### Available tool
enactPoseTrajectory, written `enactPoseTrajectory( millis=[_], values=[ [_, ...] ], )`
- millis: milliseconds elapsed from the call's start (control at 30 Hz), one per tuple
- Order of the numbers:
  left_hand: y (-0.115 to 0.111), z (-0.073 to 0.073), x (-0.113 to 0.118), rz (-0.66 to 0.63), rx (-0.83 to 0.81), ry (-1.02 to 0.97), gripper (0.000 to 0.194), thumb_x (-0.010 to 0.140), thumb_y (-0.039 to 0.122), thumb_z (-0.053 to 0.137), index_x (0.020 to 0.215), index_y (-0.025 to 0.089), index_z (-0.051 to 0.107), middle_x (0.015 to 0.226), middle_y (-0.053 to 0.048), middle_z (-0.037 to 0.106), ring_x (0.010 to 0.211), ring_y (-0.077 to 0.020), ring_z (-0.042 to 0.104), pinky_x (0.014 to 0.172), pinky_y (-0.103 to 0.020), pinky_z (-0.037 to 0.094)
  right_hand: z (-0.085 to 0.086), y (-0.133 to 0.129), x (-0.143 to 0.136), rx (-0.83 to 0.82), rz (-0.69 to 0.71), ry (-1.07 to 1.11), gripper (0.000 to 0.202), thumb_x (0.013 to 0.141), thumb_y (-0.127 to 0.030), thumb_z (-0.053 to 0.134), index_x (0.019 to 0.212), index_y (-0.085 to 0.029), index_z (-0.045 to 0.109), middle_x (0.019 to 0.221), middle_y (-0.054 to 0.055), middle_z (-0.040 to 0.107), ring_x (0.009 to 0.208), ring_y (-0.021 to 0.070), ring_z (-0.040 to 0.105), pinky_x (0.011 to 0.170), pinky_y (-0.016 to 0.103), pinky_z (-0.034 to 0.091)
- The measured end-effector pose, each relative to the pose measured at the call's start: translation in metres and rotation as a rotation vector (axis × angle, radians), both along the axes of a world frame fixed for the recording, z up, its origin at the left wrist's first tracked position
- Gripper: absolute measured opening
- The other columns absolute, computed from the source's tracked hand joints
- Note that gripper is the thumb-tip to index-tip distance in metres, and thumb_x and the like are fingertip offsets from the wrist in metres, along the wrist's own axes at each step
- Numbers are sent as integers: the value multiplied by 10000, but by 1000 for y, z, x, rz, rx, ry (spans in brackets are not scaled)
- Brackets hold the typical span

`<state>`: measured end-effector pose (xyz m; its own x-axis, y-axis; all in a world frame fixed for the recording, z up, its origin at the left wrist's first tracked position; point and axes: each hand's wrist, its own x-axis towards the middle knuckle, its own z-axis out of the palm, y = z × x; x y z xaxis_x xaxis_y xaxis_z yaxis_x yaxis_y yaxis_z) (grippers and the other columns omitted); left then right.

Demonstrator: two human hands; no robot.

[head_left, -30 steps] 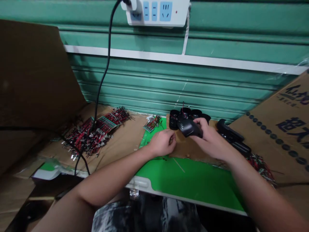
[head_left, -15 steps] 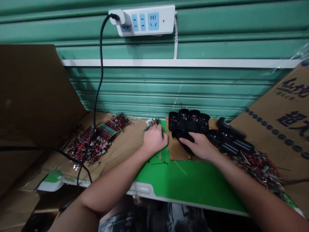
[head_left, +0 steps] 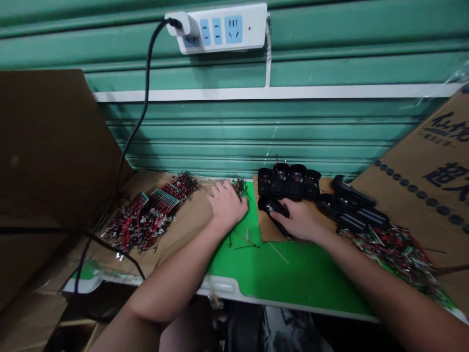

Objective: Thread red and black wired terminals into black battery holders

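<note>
My right hand (head_left: 298,220) is wrapped round a black plastic housing (head_left: 271,206), low over a cardboard piece (head_left: 269,229). Behind it stand several black round-topped housings (head_left: 289,181), thin red wires showing in some. My left hand (head_left: 226,205) lies palm down with fingers apart at the edge of the brown cardboard, beside a small bunch of red and black wired parts (head_left: 240,187); nothing shows in its grasp. A few loose thin wires (head_left: 245,246) rest on the green tabletop (head_left: 296,274) between my arms.
Wired parts (head_left: 142,227) are heaped at the left, more wires (head_left: 399,254) at the right. Several black casings (head_left: 353,210) lie behind these. A black cable (head_left: 146,88) hangs from the power strip (head_left: 227,30). Cardboard (head_left: 44,171) walls the left side; a printed carton (head_left: 432,186) stands right.
My left hand has opened and moved slightly left of the small bunch. The black housing in my right hand has turned, its smooth rounded side now showing. The hanging cable has swung left.
</note>
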<state>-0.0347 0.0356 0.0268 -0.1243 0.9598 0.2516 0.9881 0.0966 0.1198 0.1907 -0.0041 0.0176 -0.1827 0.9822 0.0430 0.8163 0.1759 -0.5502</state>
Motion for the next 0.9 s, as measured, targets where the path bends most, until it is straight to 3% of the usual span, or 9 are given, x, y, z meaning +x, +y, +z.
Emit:
enactPoseTrajectory(
  millis=[133, 267, 433, 567, 700, 900],
  values=[
    [5, -4, -1, 51, -114, -1, 649, 928, 494, 625, 1378, 36, 534, 1352, -341, 587, 1305, -482, 544, 1005, -601, 504, 14, -3, -5, -3, 43, -210, 466, 1107, -472, 416, 976, -201, 771, 1031, 141, 816, 916, 267, 747, 725, 327, 453],
    [9, -4, -2, 39, -165, -17, 655, 950, 497, 599, 1393, 17, 556, 1334, -346, 599, 1263, -473, 604, 982, -577, 537, 19, 1, -3, -62, 47, -342, 530, 1095, -452, 427, 787, -196, 775, 853, 148, 800, 738, 244, 712, 613, 335, 357],
    [14, 0, -6, 34, -186, -88, 741, 886, 541, 680, 1385, 5, 568, 1334, -367, 612, 1170, -458, 697, 914, -486, 578, 15, 2, 8, -154, 132, -236, 581, 1068, -480, 466, 618, -205, 710, 609, 88, 677, 552, 188, 578, 574, 333, 313],
    [18, 0, -13, -24, -194, -212, 624, 865, 488, 703, 1311, 63, 605, 1169, -328, 729, 1074, -446, 757, 842, -452, 577, 12, 1, 13, -151, 106, -177, 611, 1056, -477, 479, 515, -217, 590, 517, 52, 566, 501, 171, 487, 574, 340, 292],
    [25, -11, -17, -84, -135, -441, 454, 750, 448, 821, 1084, 179, 669, 1051, -241, 787, 988, -403, 771, 769, -413, 546, 12, 1, 10, -142, 112, -152, 601, 1050, -451, 502, 495, -221, 535, 510, 37, 554, 486, 165, 461, 566, 345, 274],
    [26, -19, -2, -210, 80, -1016, 349, 707, 363, 869, 868, 203, 603, 851, -75, 737, 782, -232, 674, 737, -337, 501, 13, 0, -1, -228, 118, -95, 592, 1039, -463, 509, 508, -210, 576, 510, 45, 610, 467, 168, 521, 539, 330, 313]
  ],
)
